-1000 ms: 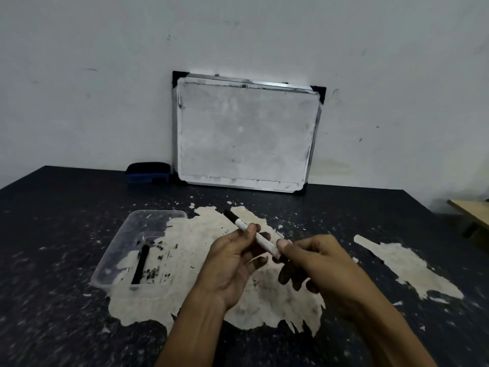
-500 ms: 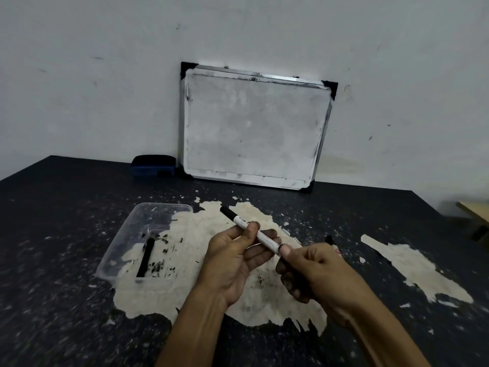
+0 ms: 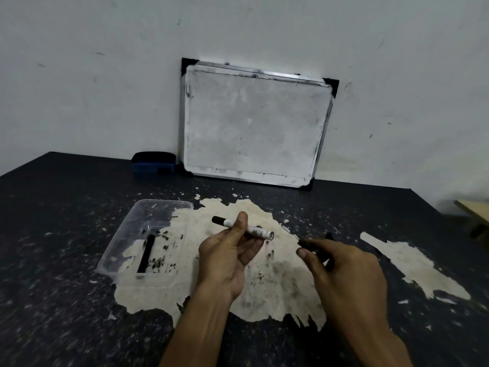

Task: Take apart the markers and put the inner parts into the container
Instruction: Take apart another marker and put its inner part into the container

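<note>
My left hand (image 3: 230, 250) grips a white marker barrel (image 3: 258, 231) with a black end pointing up-left; its right end is open and hollow. My right hand (image 3: 341, 271) is closed on a black inner part (image 3: 313, 246), held a short gap to the right of the barrel's open end. A clear plastic container (image 3: 164, 207) stands on the table to the left of my hands, with one black inner stick (image 3: 146, 254) and ink smears in it.
A small whiteboard (image 3: 254, 128) leans on the wall at the back, a blue eraser (image 3: 153, 162) beside it. The dark table (image 3: 66, 300) has large pale worn patches. Another small black piece (image 3: 329, 235) lies behind my right hand. A wooden edge (image 3: 473, 207) shows at far right.
My right hand has pulled the black part out of the barrel and moved right, away from my left hand. The barrel's end now shows open.
</note>
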Motion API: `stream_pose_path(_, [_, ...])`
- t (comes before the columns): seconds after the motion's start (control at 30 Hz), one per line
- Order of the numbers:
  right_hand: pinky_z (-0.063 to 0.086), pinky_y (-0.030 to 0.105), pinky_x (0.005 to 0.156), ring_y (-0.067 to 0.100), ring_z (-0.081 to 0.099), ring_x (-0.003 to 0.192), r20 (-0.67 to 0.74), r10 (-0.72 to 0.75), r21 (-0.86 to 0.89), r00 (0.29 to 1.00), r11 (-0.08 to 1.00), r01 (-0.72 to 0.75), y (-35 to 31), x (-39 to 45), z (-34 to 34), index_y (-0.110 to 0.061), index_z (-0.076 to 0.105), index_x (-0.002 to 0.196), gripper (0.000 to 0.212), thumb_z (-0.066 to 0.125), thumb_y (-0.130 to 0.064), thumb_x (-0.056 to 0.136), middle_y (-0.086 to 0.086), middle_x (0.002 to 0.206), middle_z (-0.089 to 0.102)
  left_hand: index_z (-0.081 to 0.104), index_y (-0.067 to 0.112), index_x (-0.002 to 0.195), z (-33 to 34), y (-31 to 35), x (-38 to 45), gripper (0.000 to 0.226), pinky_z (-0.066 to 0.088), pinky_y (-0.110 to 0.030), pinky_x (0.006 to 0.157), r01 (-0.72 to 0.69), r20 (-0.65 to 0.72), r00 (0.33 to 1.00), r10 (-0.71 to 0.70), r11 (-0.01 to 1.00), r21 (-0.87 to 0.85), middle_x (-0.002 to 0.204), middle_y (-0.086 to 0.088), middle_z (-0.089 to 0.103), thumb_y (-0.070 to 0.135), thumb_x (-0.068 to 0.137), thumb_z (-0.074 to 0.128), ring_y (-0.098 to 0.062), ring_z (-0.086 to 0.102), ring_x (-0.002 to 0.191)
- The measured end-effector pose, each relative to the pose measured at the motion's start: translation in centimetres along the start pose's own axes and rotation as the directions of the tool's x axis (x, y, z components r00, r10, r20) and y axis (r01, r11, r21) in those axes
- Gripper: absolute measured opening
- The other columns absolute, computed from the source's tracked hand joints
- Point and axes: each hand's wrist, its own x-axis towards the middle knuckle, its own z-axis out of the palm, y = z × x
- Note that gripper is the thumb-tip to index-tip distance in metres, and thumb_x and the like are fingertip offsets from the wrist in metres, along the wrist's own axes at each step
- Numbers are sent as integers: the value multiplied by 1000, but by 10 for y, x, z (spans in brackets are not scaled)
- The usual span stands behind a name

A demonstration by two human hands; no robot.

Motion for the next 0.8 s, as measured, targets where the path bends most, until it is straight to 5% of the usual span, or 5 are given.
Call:
stream_pose_path(0.1, [47,36,75,21,62,90,107,129,-366,986,927,-81,13,2,6,-35,74,103,29,58,-53,87,-5,95,70,69,0,71,0,2,-2,20,58,-22,47,30,45,999,-28,998,-55,65,-15,75,18,74,75,-18,75,55])
stream_pose_path(0.2, [41,38,90,21,53,112,244,276,-538,930,836,-106,25,1,13,-34,71,103,37,46,-58,90,-7,113,64,68,0,74,-1,2,-3,22,59,-23,49,61,88,995,-54,995,-84,68,-16,76,20,68,75,-19,75,57])
stream_pose_path(0.67, [38,36,85,19,56,101,263,302,-536,916,835,-121,32,-3,17,-25,68,84,41,49,-61,86,-7,99,63,69,1,72,-3,-1,0,18,60,-25,51,75,167,984,-60,993,-86,69,-16,76,19,71,74,-21,76,58])
stream_pose_path(0.8, [39,37,87,19,56,103,268,300,-527,916,841,-122,32,-2,17,-26,69,87,39,49,-60,87,-6,102,63,77,6,64,-5,-4,0,18,61,-28,55,-50,202,979,29,994,100,75,-19,78,18,76,73,-26,77,64])
